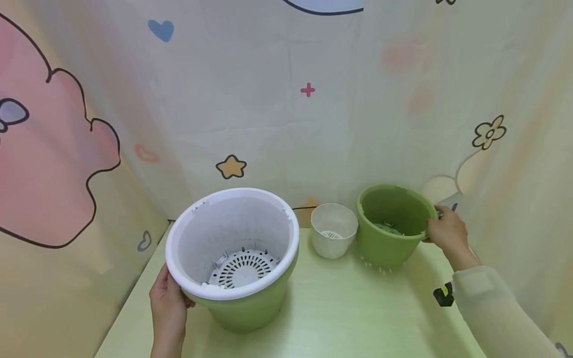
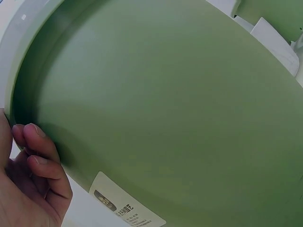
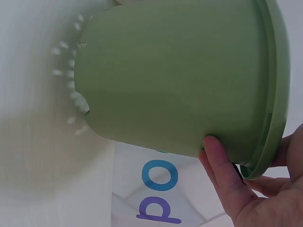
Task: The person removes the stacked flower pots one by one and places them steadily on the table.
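A large flowerpot (image 1: pixel 250 313), green outside with a white rim and a white slotted bottom, stands front left in the head view. My left hand (image 1: pixel 169 303) grips its rim from the left, fingers curled under the lip in the left wrist view. At the back right is a smaller green flowerpot (image 1: pixel 385 248), tilted a little. Its rim is pinched at the right side by my right hand (image 1: pixel 449 232); in the right wrist view some fingers lie along the outer wall (image 3: pixel 180 85). Between the two pots sits a small white pot (image 1: pixel 332 238) with a perforated bottom.
A pale green table (image 1: pixel 349 308) carries the pots. A small black object with a yellow mark (image 1: pixel 444 294) lies near its right edge. Patterned curtain cloth (image 1: pixel 268 99) hangs behind and on both sides. The large pot's wall bears a white label (image 2: pixel 125 203).
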Demonstrator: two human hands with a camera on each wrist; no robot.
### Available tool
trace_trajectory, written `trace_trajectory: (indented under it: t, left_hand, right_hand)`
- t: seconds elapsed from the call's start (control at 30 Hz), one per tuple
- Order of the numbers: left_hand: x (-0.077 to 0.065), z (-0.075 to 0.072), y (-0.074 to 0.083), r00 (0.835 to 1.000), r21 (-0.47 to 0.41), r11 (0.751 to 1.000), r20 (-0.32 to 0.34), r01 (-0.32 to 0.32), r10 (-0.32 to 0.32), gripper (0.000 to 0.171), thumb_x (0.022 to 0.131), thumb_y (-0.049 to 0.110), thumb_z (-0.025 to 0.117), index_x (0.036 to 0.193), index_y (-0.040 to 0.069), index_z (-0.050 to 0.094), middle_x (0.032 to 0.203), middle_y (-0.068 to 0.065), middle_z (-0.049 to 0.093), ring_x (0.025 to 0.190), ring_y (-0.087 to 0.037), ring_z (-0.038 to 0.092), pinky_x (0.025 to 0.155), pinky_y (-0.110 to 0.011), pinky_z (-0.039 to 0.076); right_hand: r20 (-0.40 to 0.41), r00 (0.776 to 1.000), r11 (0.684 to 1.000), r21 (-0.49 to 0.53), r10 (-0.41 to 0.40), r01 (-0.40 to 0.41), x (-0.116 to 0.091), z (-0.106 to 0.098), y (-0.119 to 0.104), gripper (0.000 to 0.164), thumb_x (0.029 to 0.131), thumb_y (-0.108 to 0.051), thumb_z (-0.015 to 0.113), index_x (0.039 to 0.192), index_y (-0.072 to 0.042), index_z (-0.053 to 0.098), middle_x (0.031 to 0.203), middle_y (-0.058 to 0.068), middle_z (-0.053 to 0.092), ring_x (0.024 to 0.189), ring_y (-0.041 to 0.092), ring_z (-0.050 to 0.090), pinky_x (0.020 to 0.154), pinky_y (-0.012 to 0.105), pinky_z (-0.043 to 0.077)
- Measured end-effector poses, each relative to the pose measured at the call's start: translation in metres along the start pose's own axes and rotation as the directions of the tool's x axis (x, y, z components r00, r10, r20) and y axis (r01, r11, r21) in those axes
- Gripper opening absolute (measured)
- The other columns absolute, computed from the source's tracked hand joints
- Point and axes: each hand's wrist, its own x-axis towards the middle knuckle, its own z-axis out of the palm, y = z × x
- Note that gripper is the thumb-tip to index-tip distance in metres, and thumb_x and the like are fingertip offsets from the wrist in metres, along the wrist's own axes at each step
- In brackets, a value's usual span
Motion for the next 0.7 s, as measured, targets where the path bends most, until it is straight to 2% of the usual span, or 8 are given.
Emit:
trace_trajectory:
  t: [0.37,0.7]
  left_hand:
    - [0.0006,0.0006,-0.0005,1.000,-0.009,1.000,0.001,0.003,-0.003,0.037,0.111,0.029,0.050,0.141,0.012,0.062,0.066,0.008,0.062,0.042,-0.007,0.045,0.040,-0.023,0.044]
    - [0.0003,0.0010,-0.0006,1.000,-0.014,1.000,0.002,0.013,-0.013,0.038,0.110,0.034,0.051,0.138,0.012,0.064,0.061,0.006,0.057,0.041,-0.008,0.043,0.040,-0.024,0.043]
  right_hand:
    - [-0.004,1.000,0.999,-0.028,0.015,-0.015,0.0049,0.0034,0.0037,0.063,0.099,-0.010,0.039,0.157,0.010,0.027,0.131,0.042,0.056,0.065,0.019,0.075,0.060,0.032,0.063]
    - [-0.012,1.000,0.999,-0.028,0.021,-0.022,0.0072,0.0065,0.0053,0.064,0.096,-0.009,0.040,0.156,0.009,0.032,0.122,0.037,0.065,0.061,0.017,0.073,0.058,0.033,0.062]
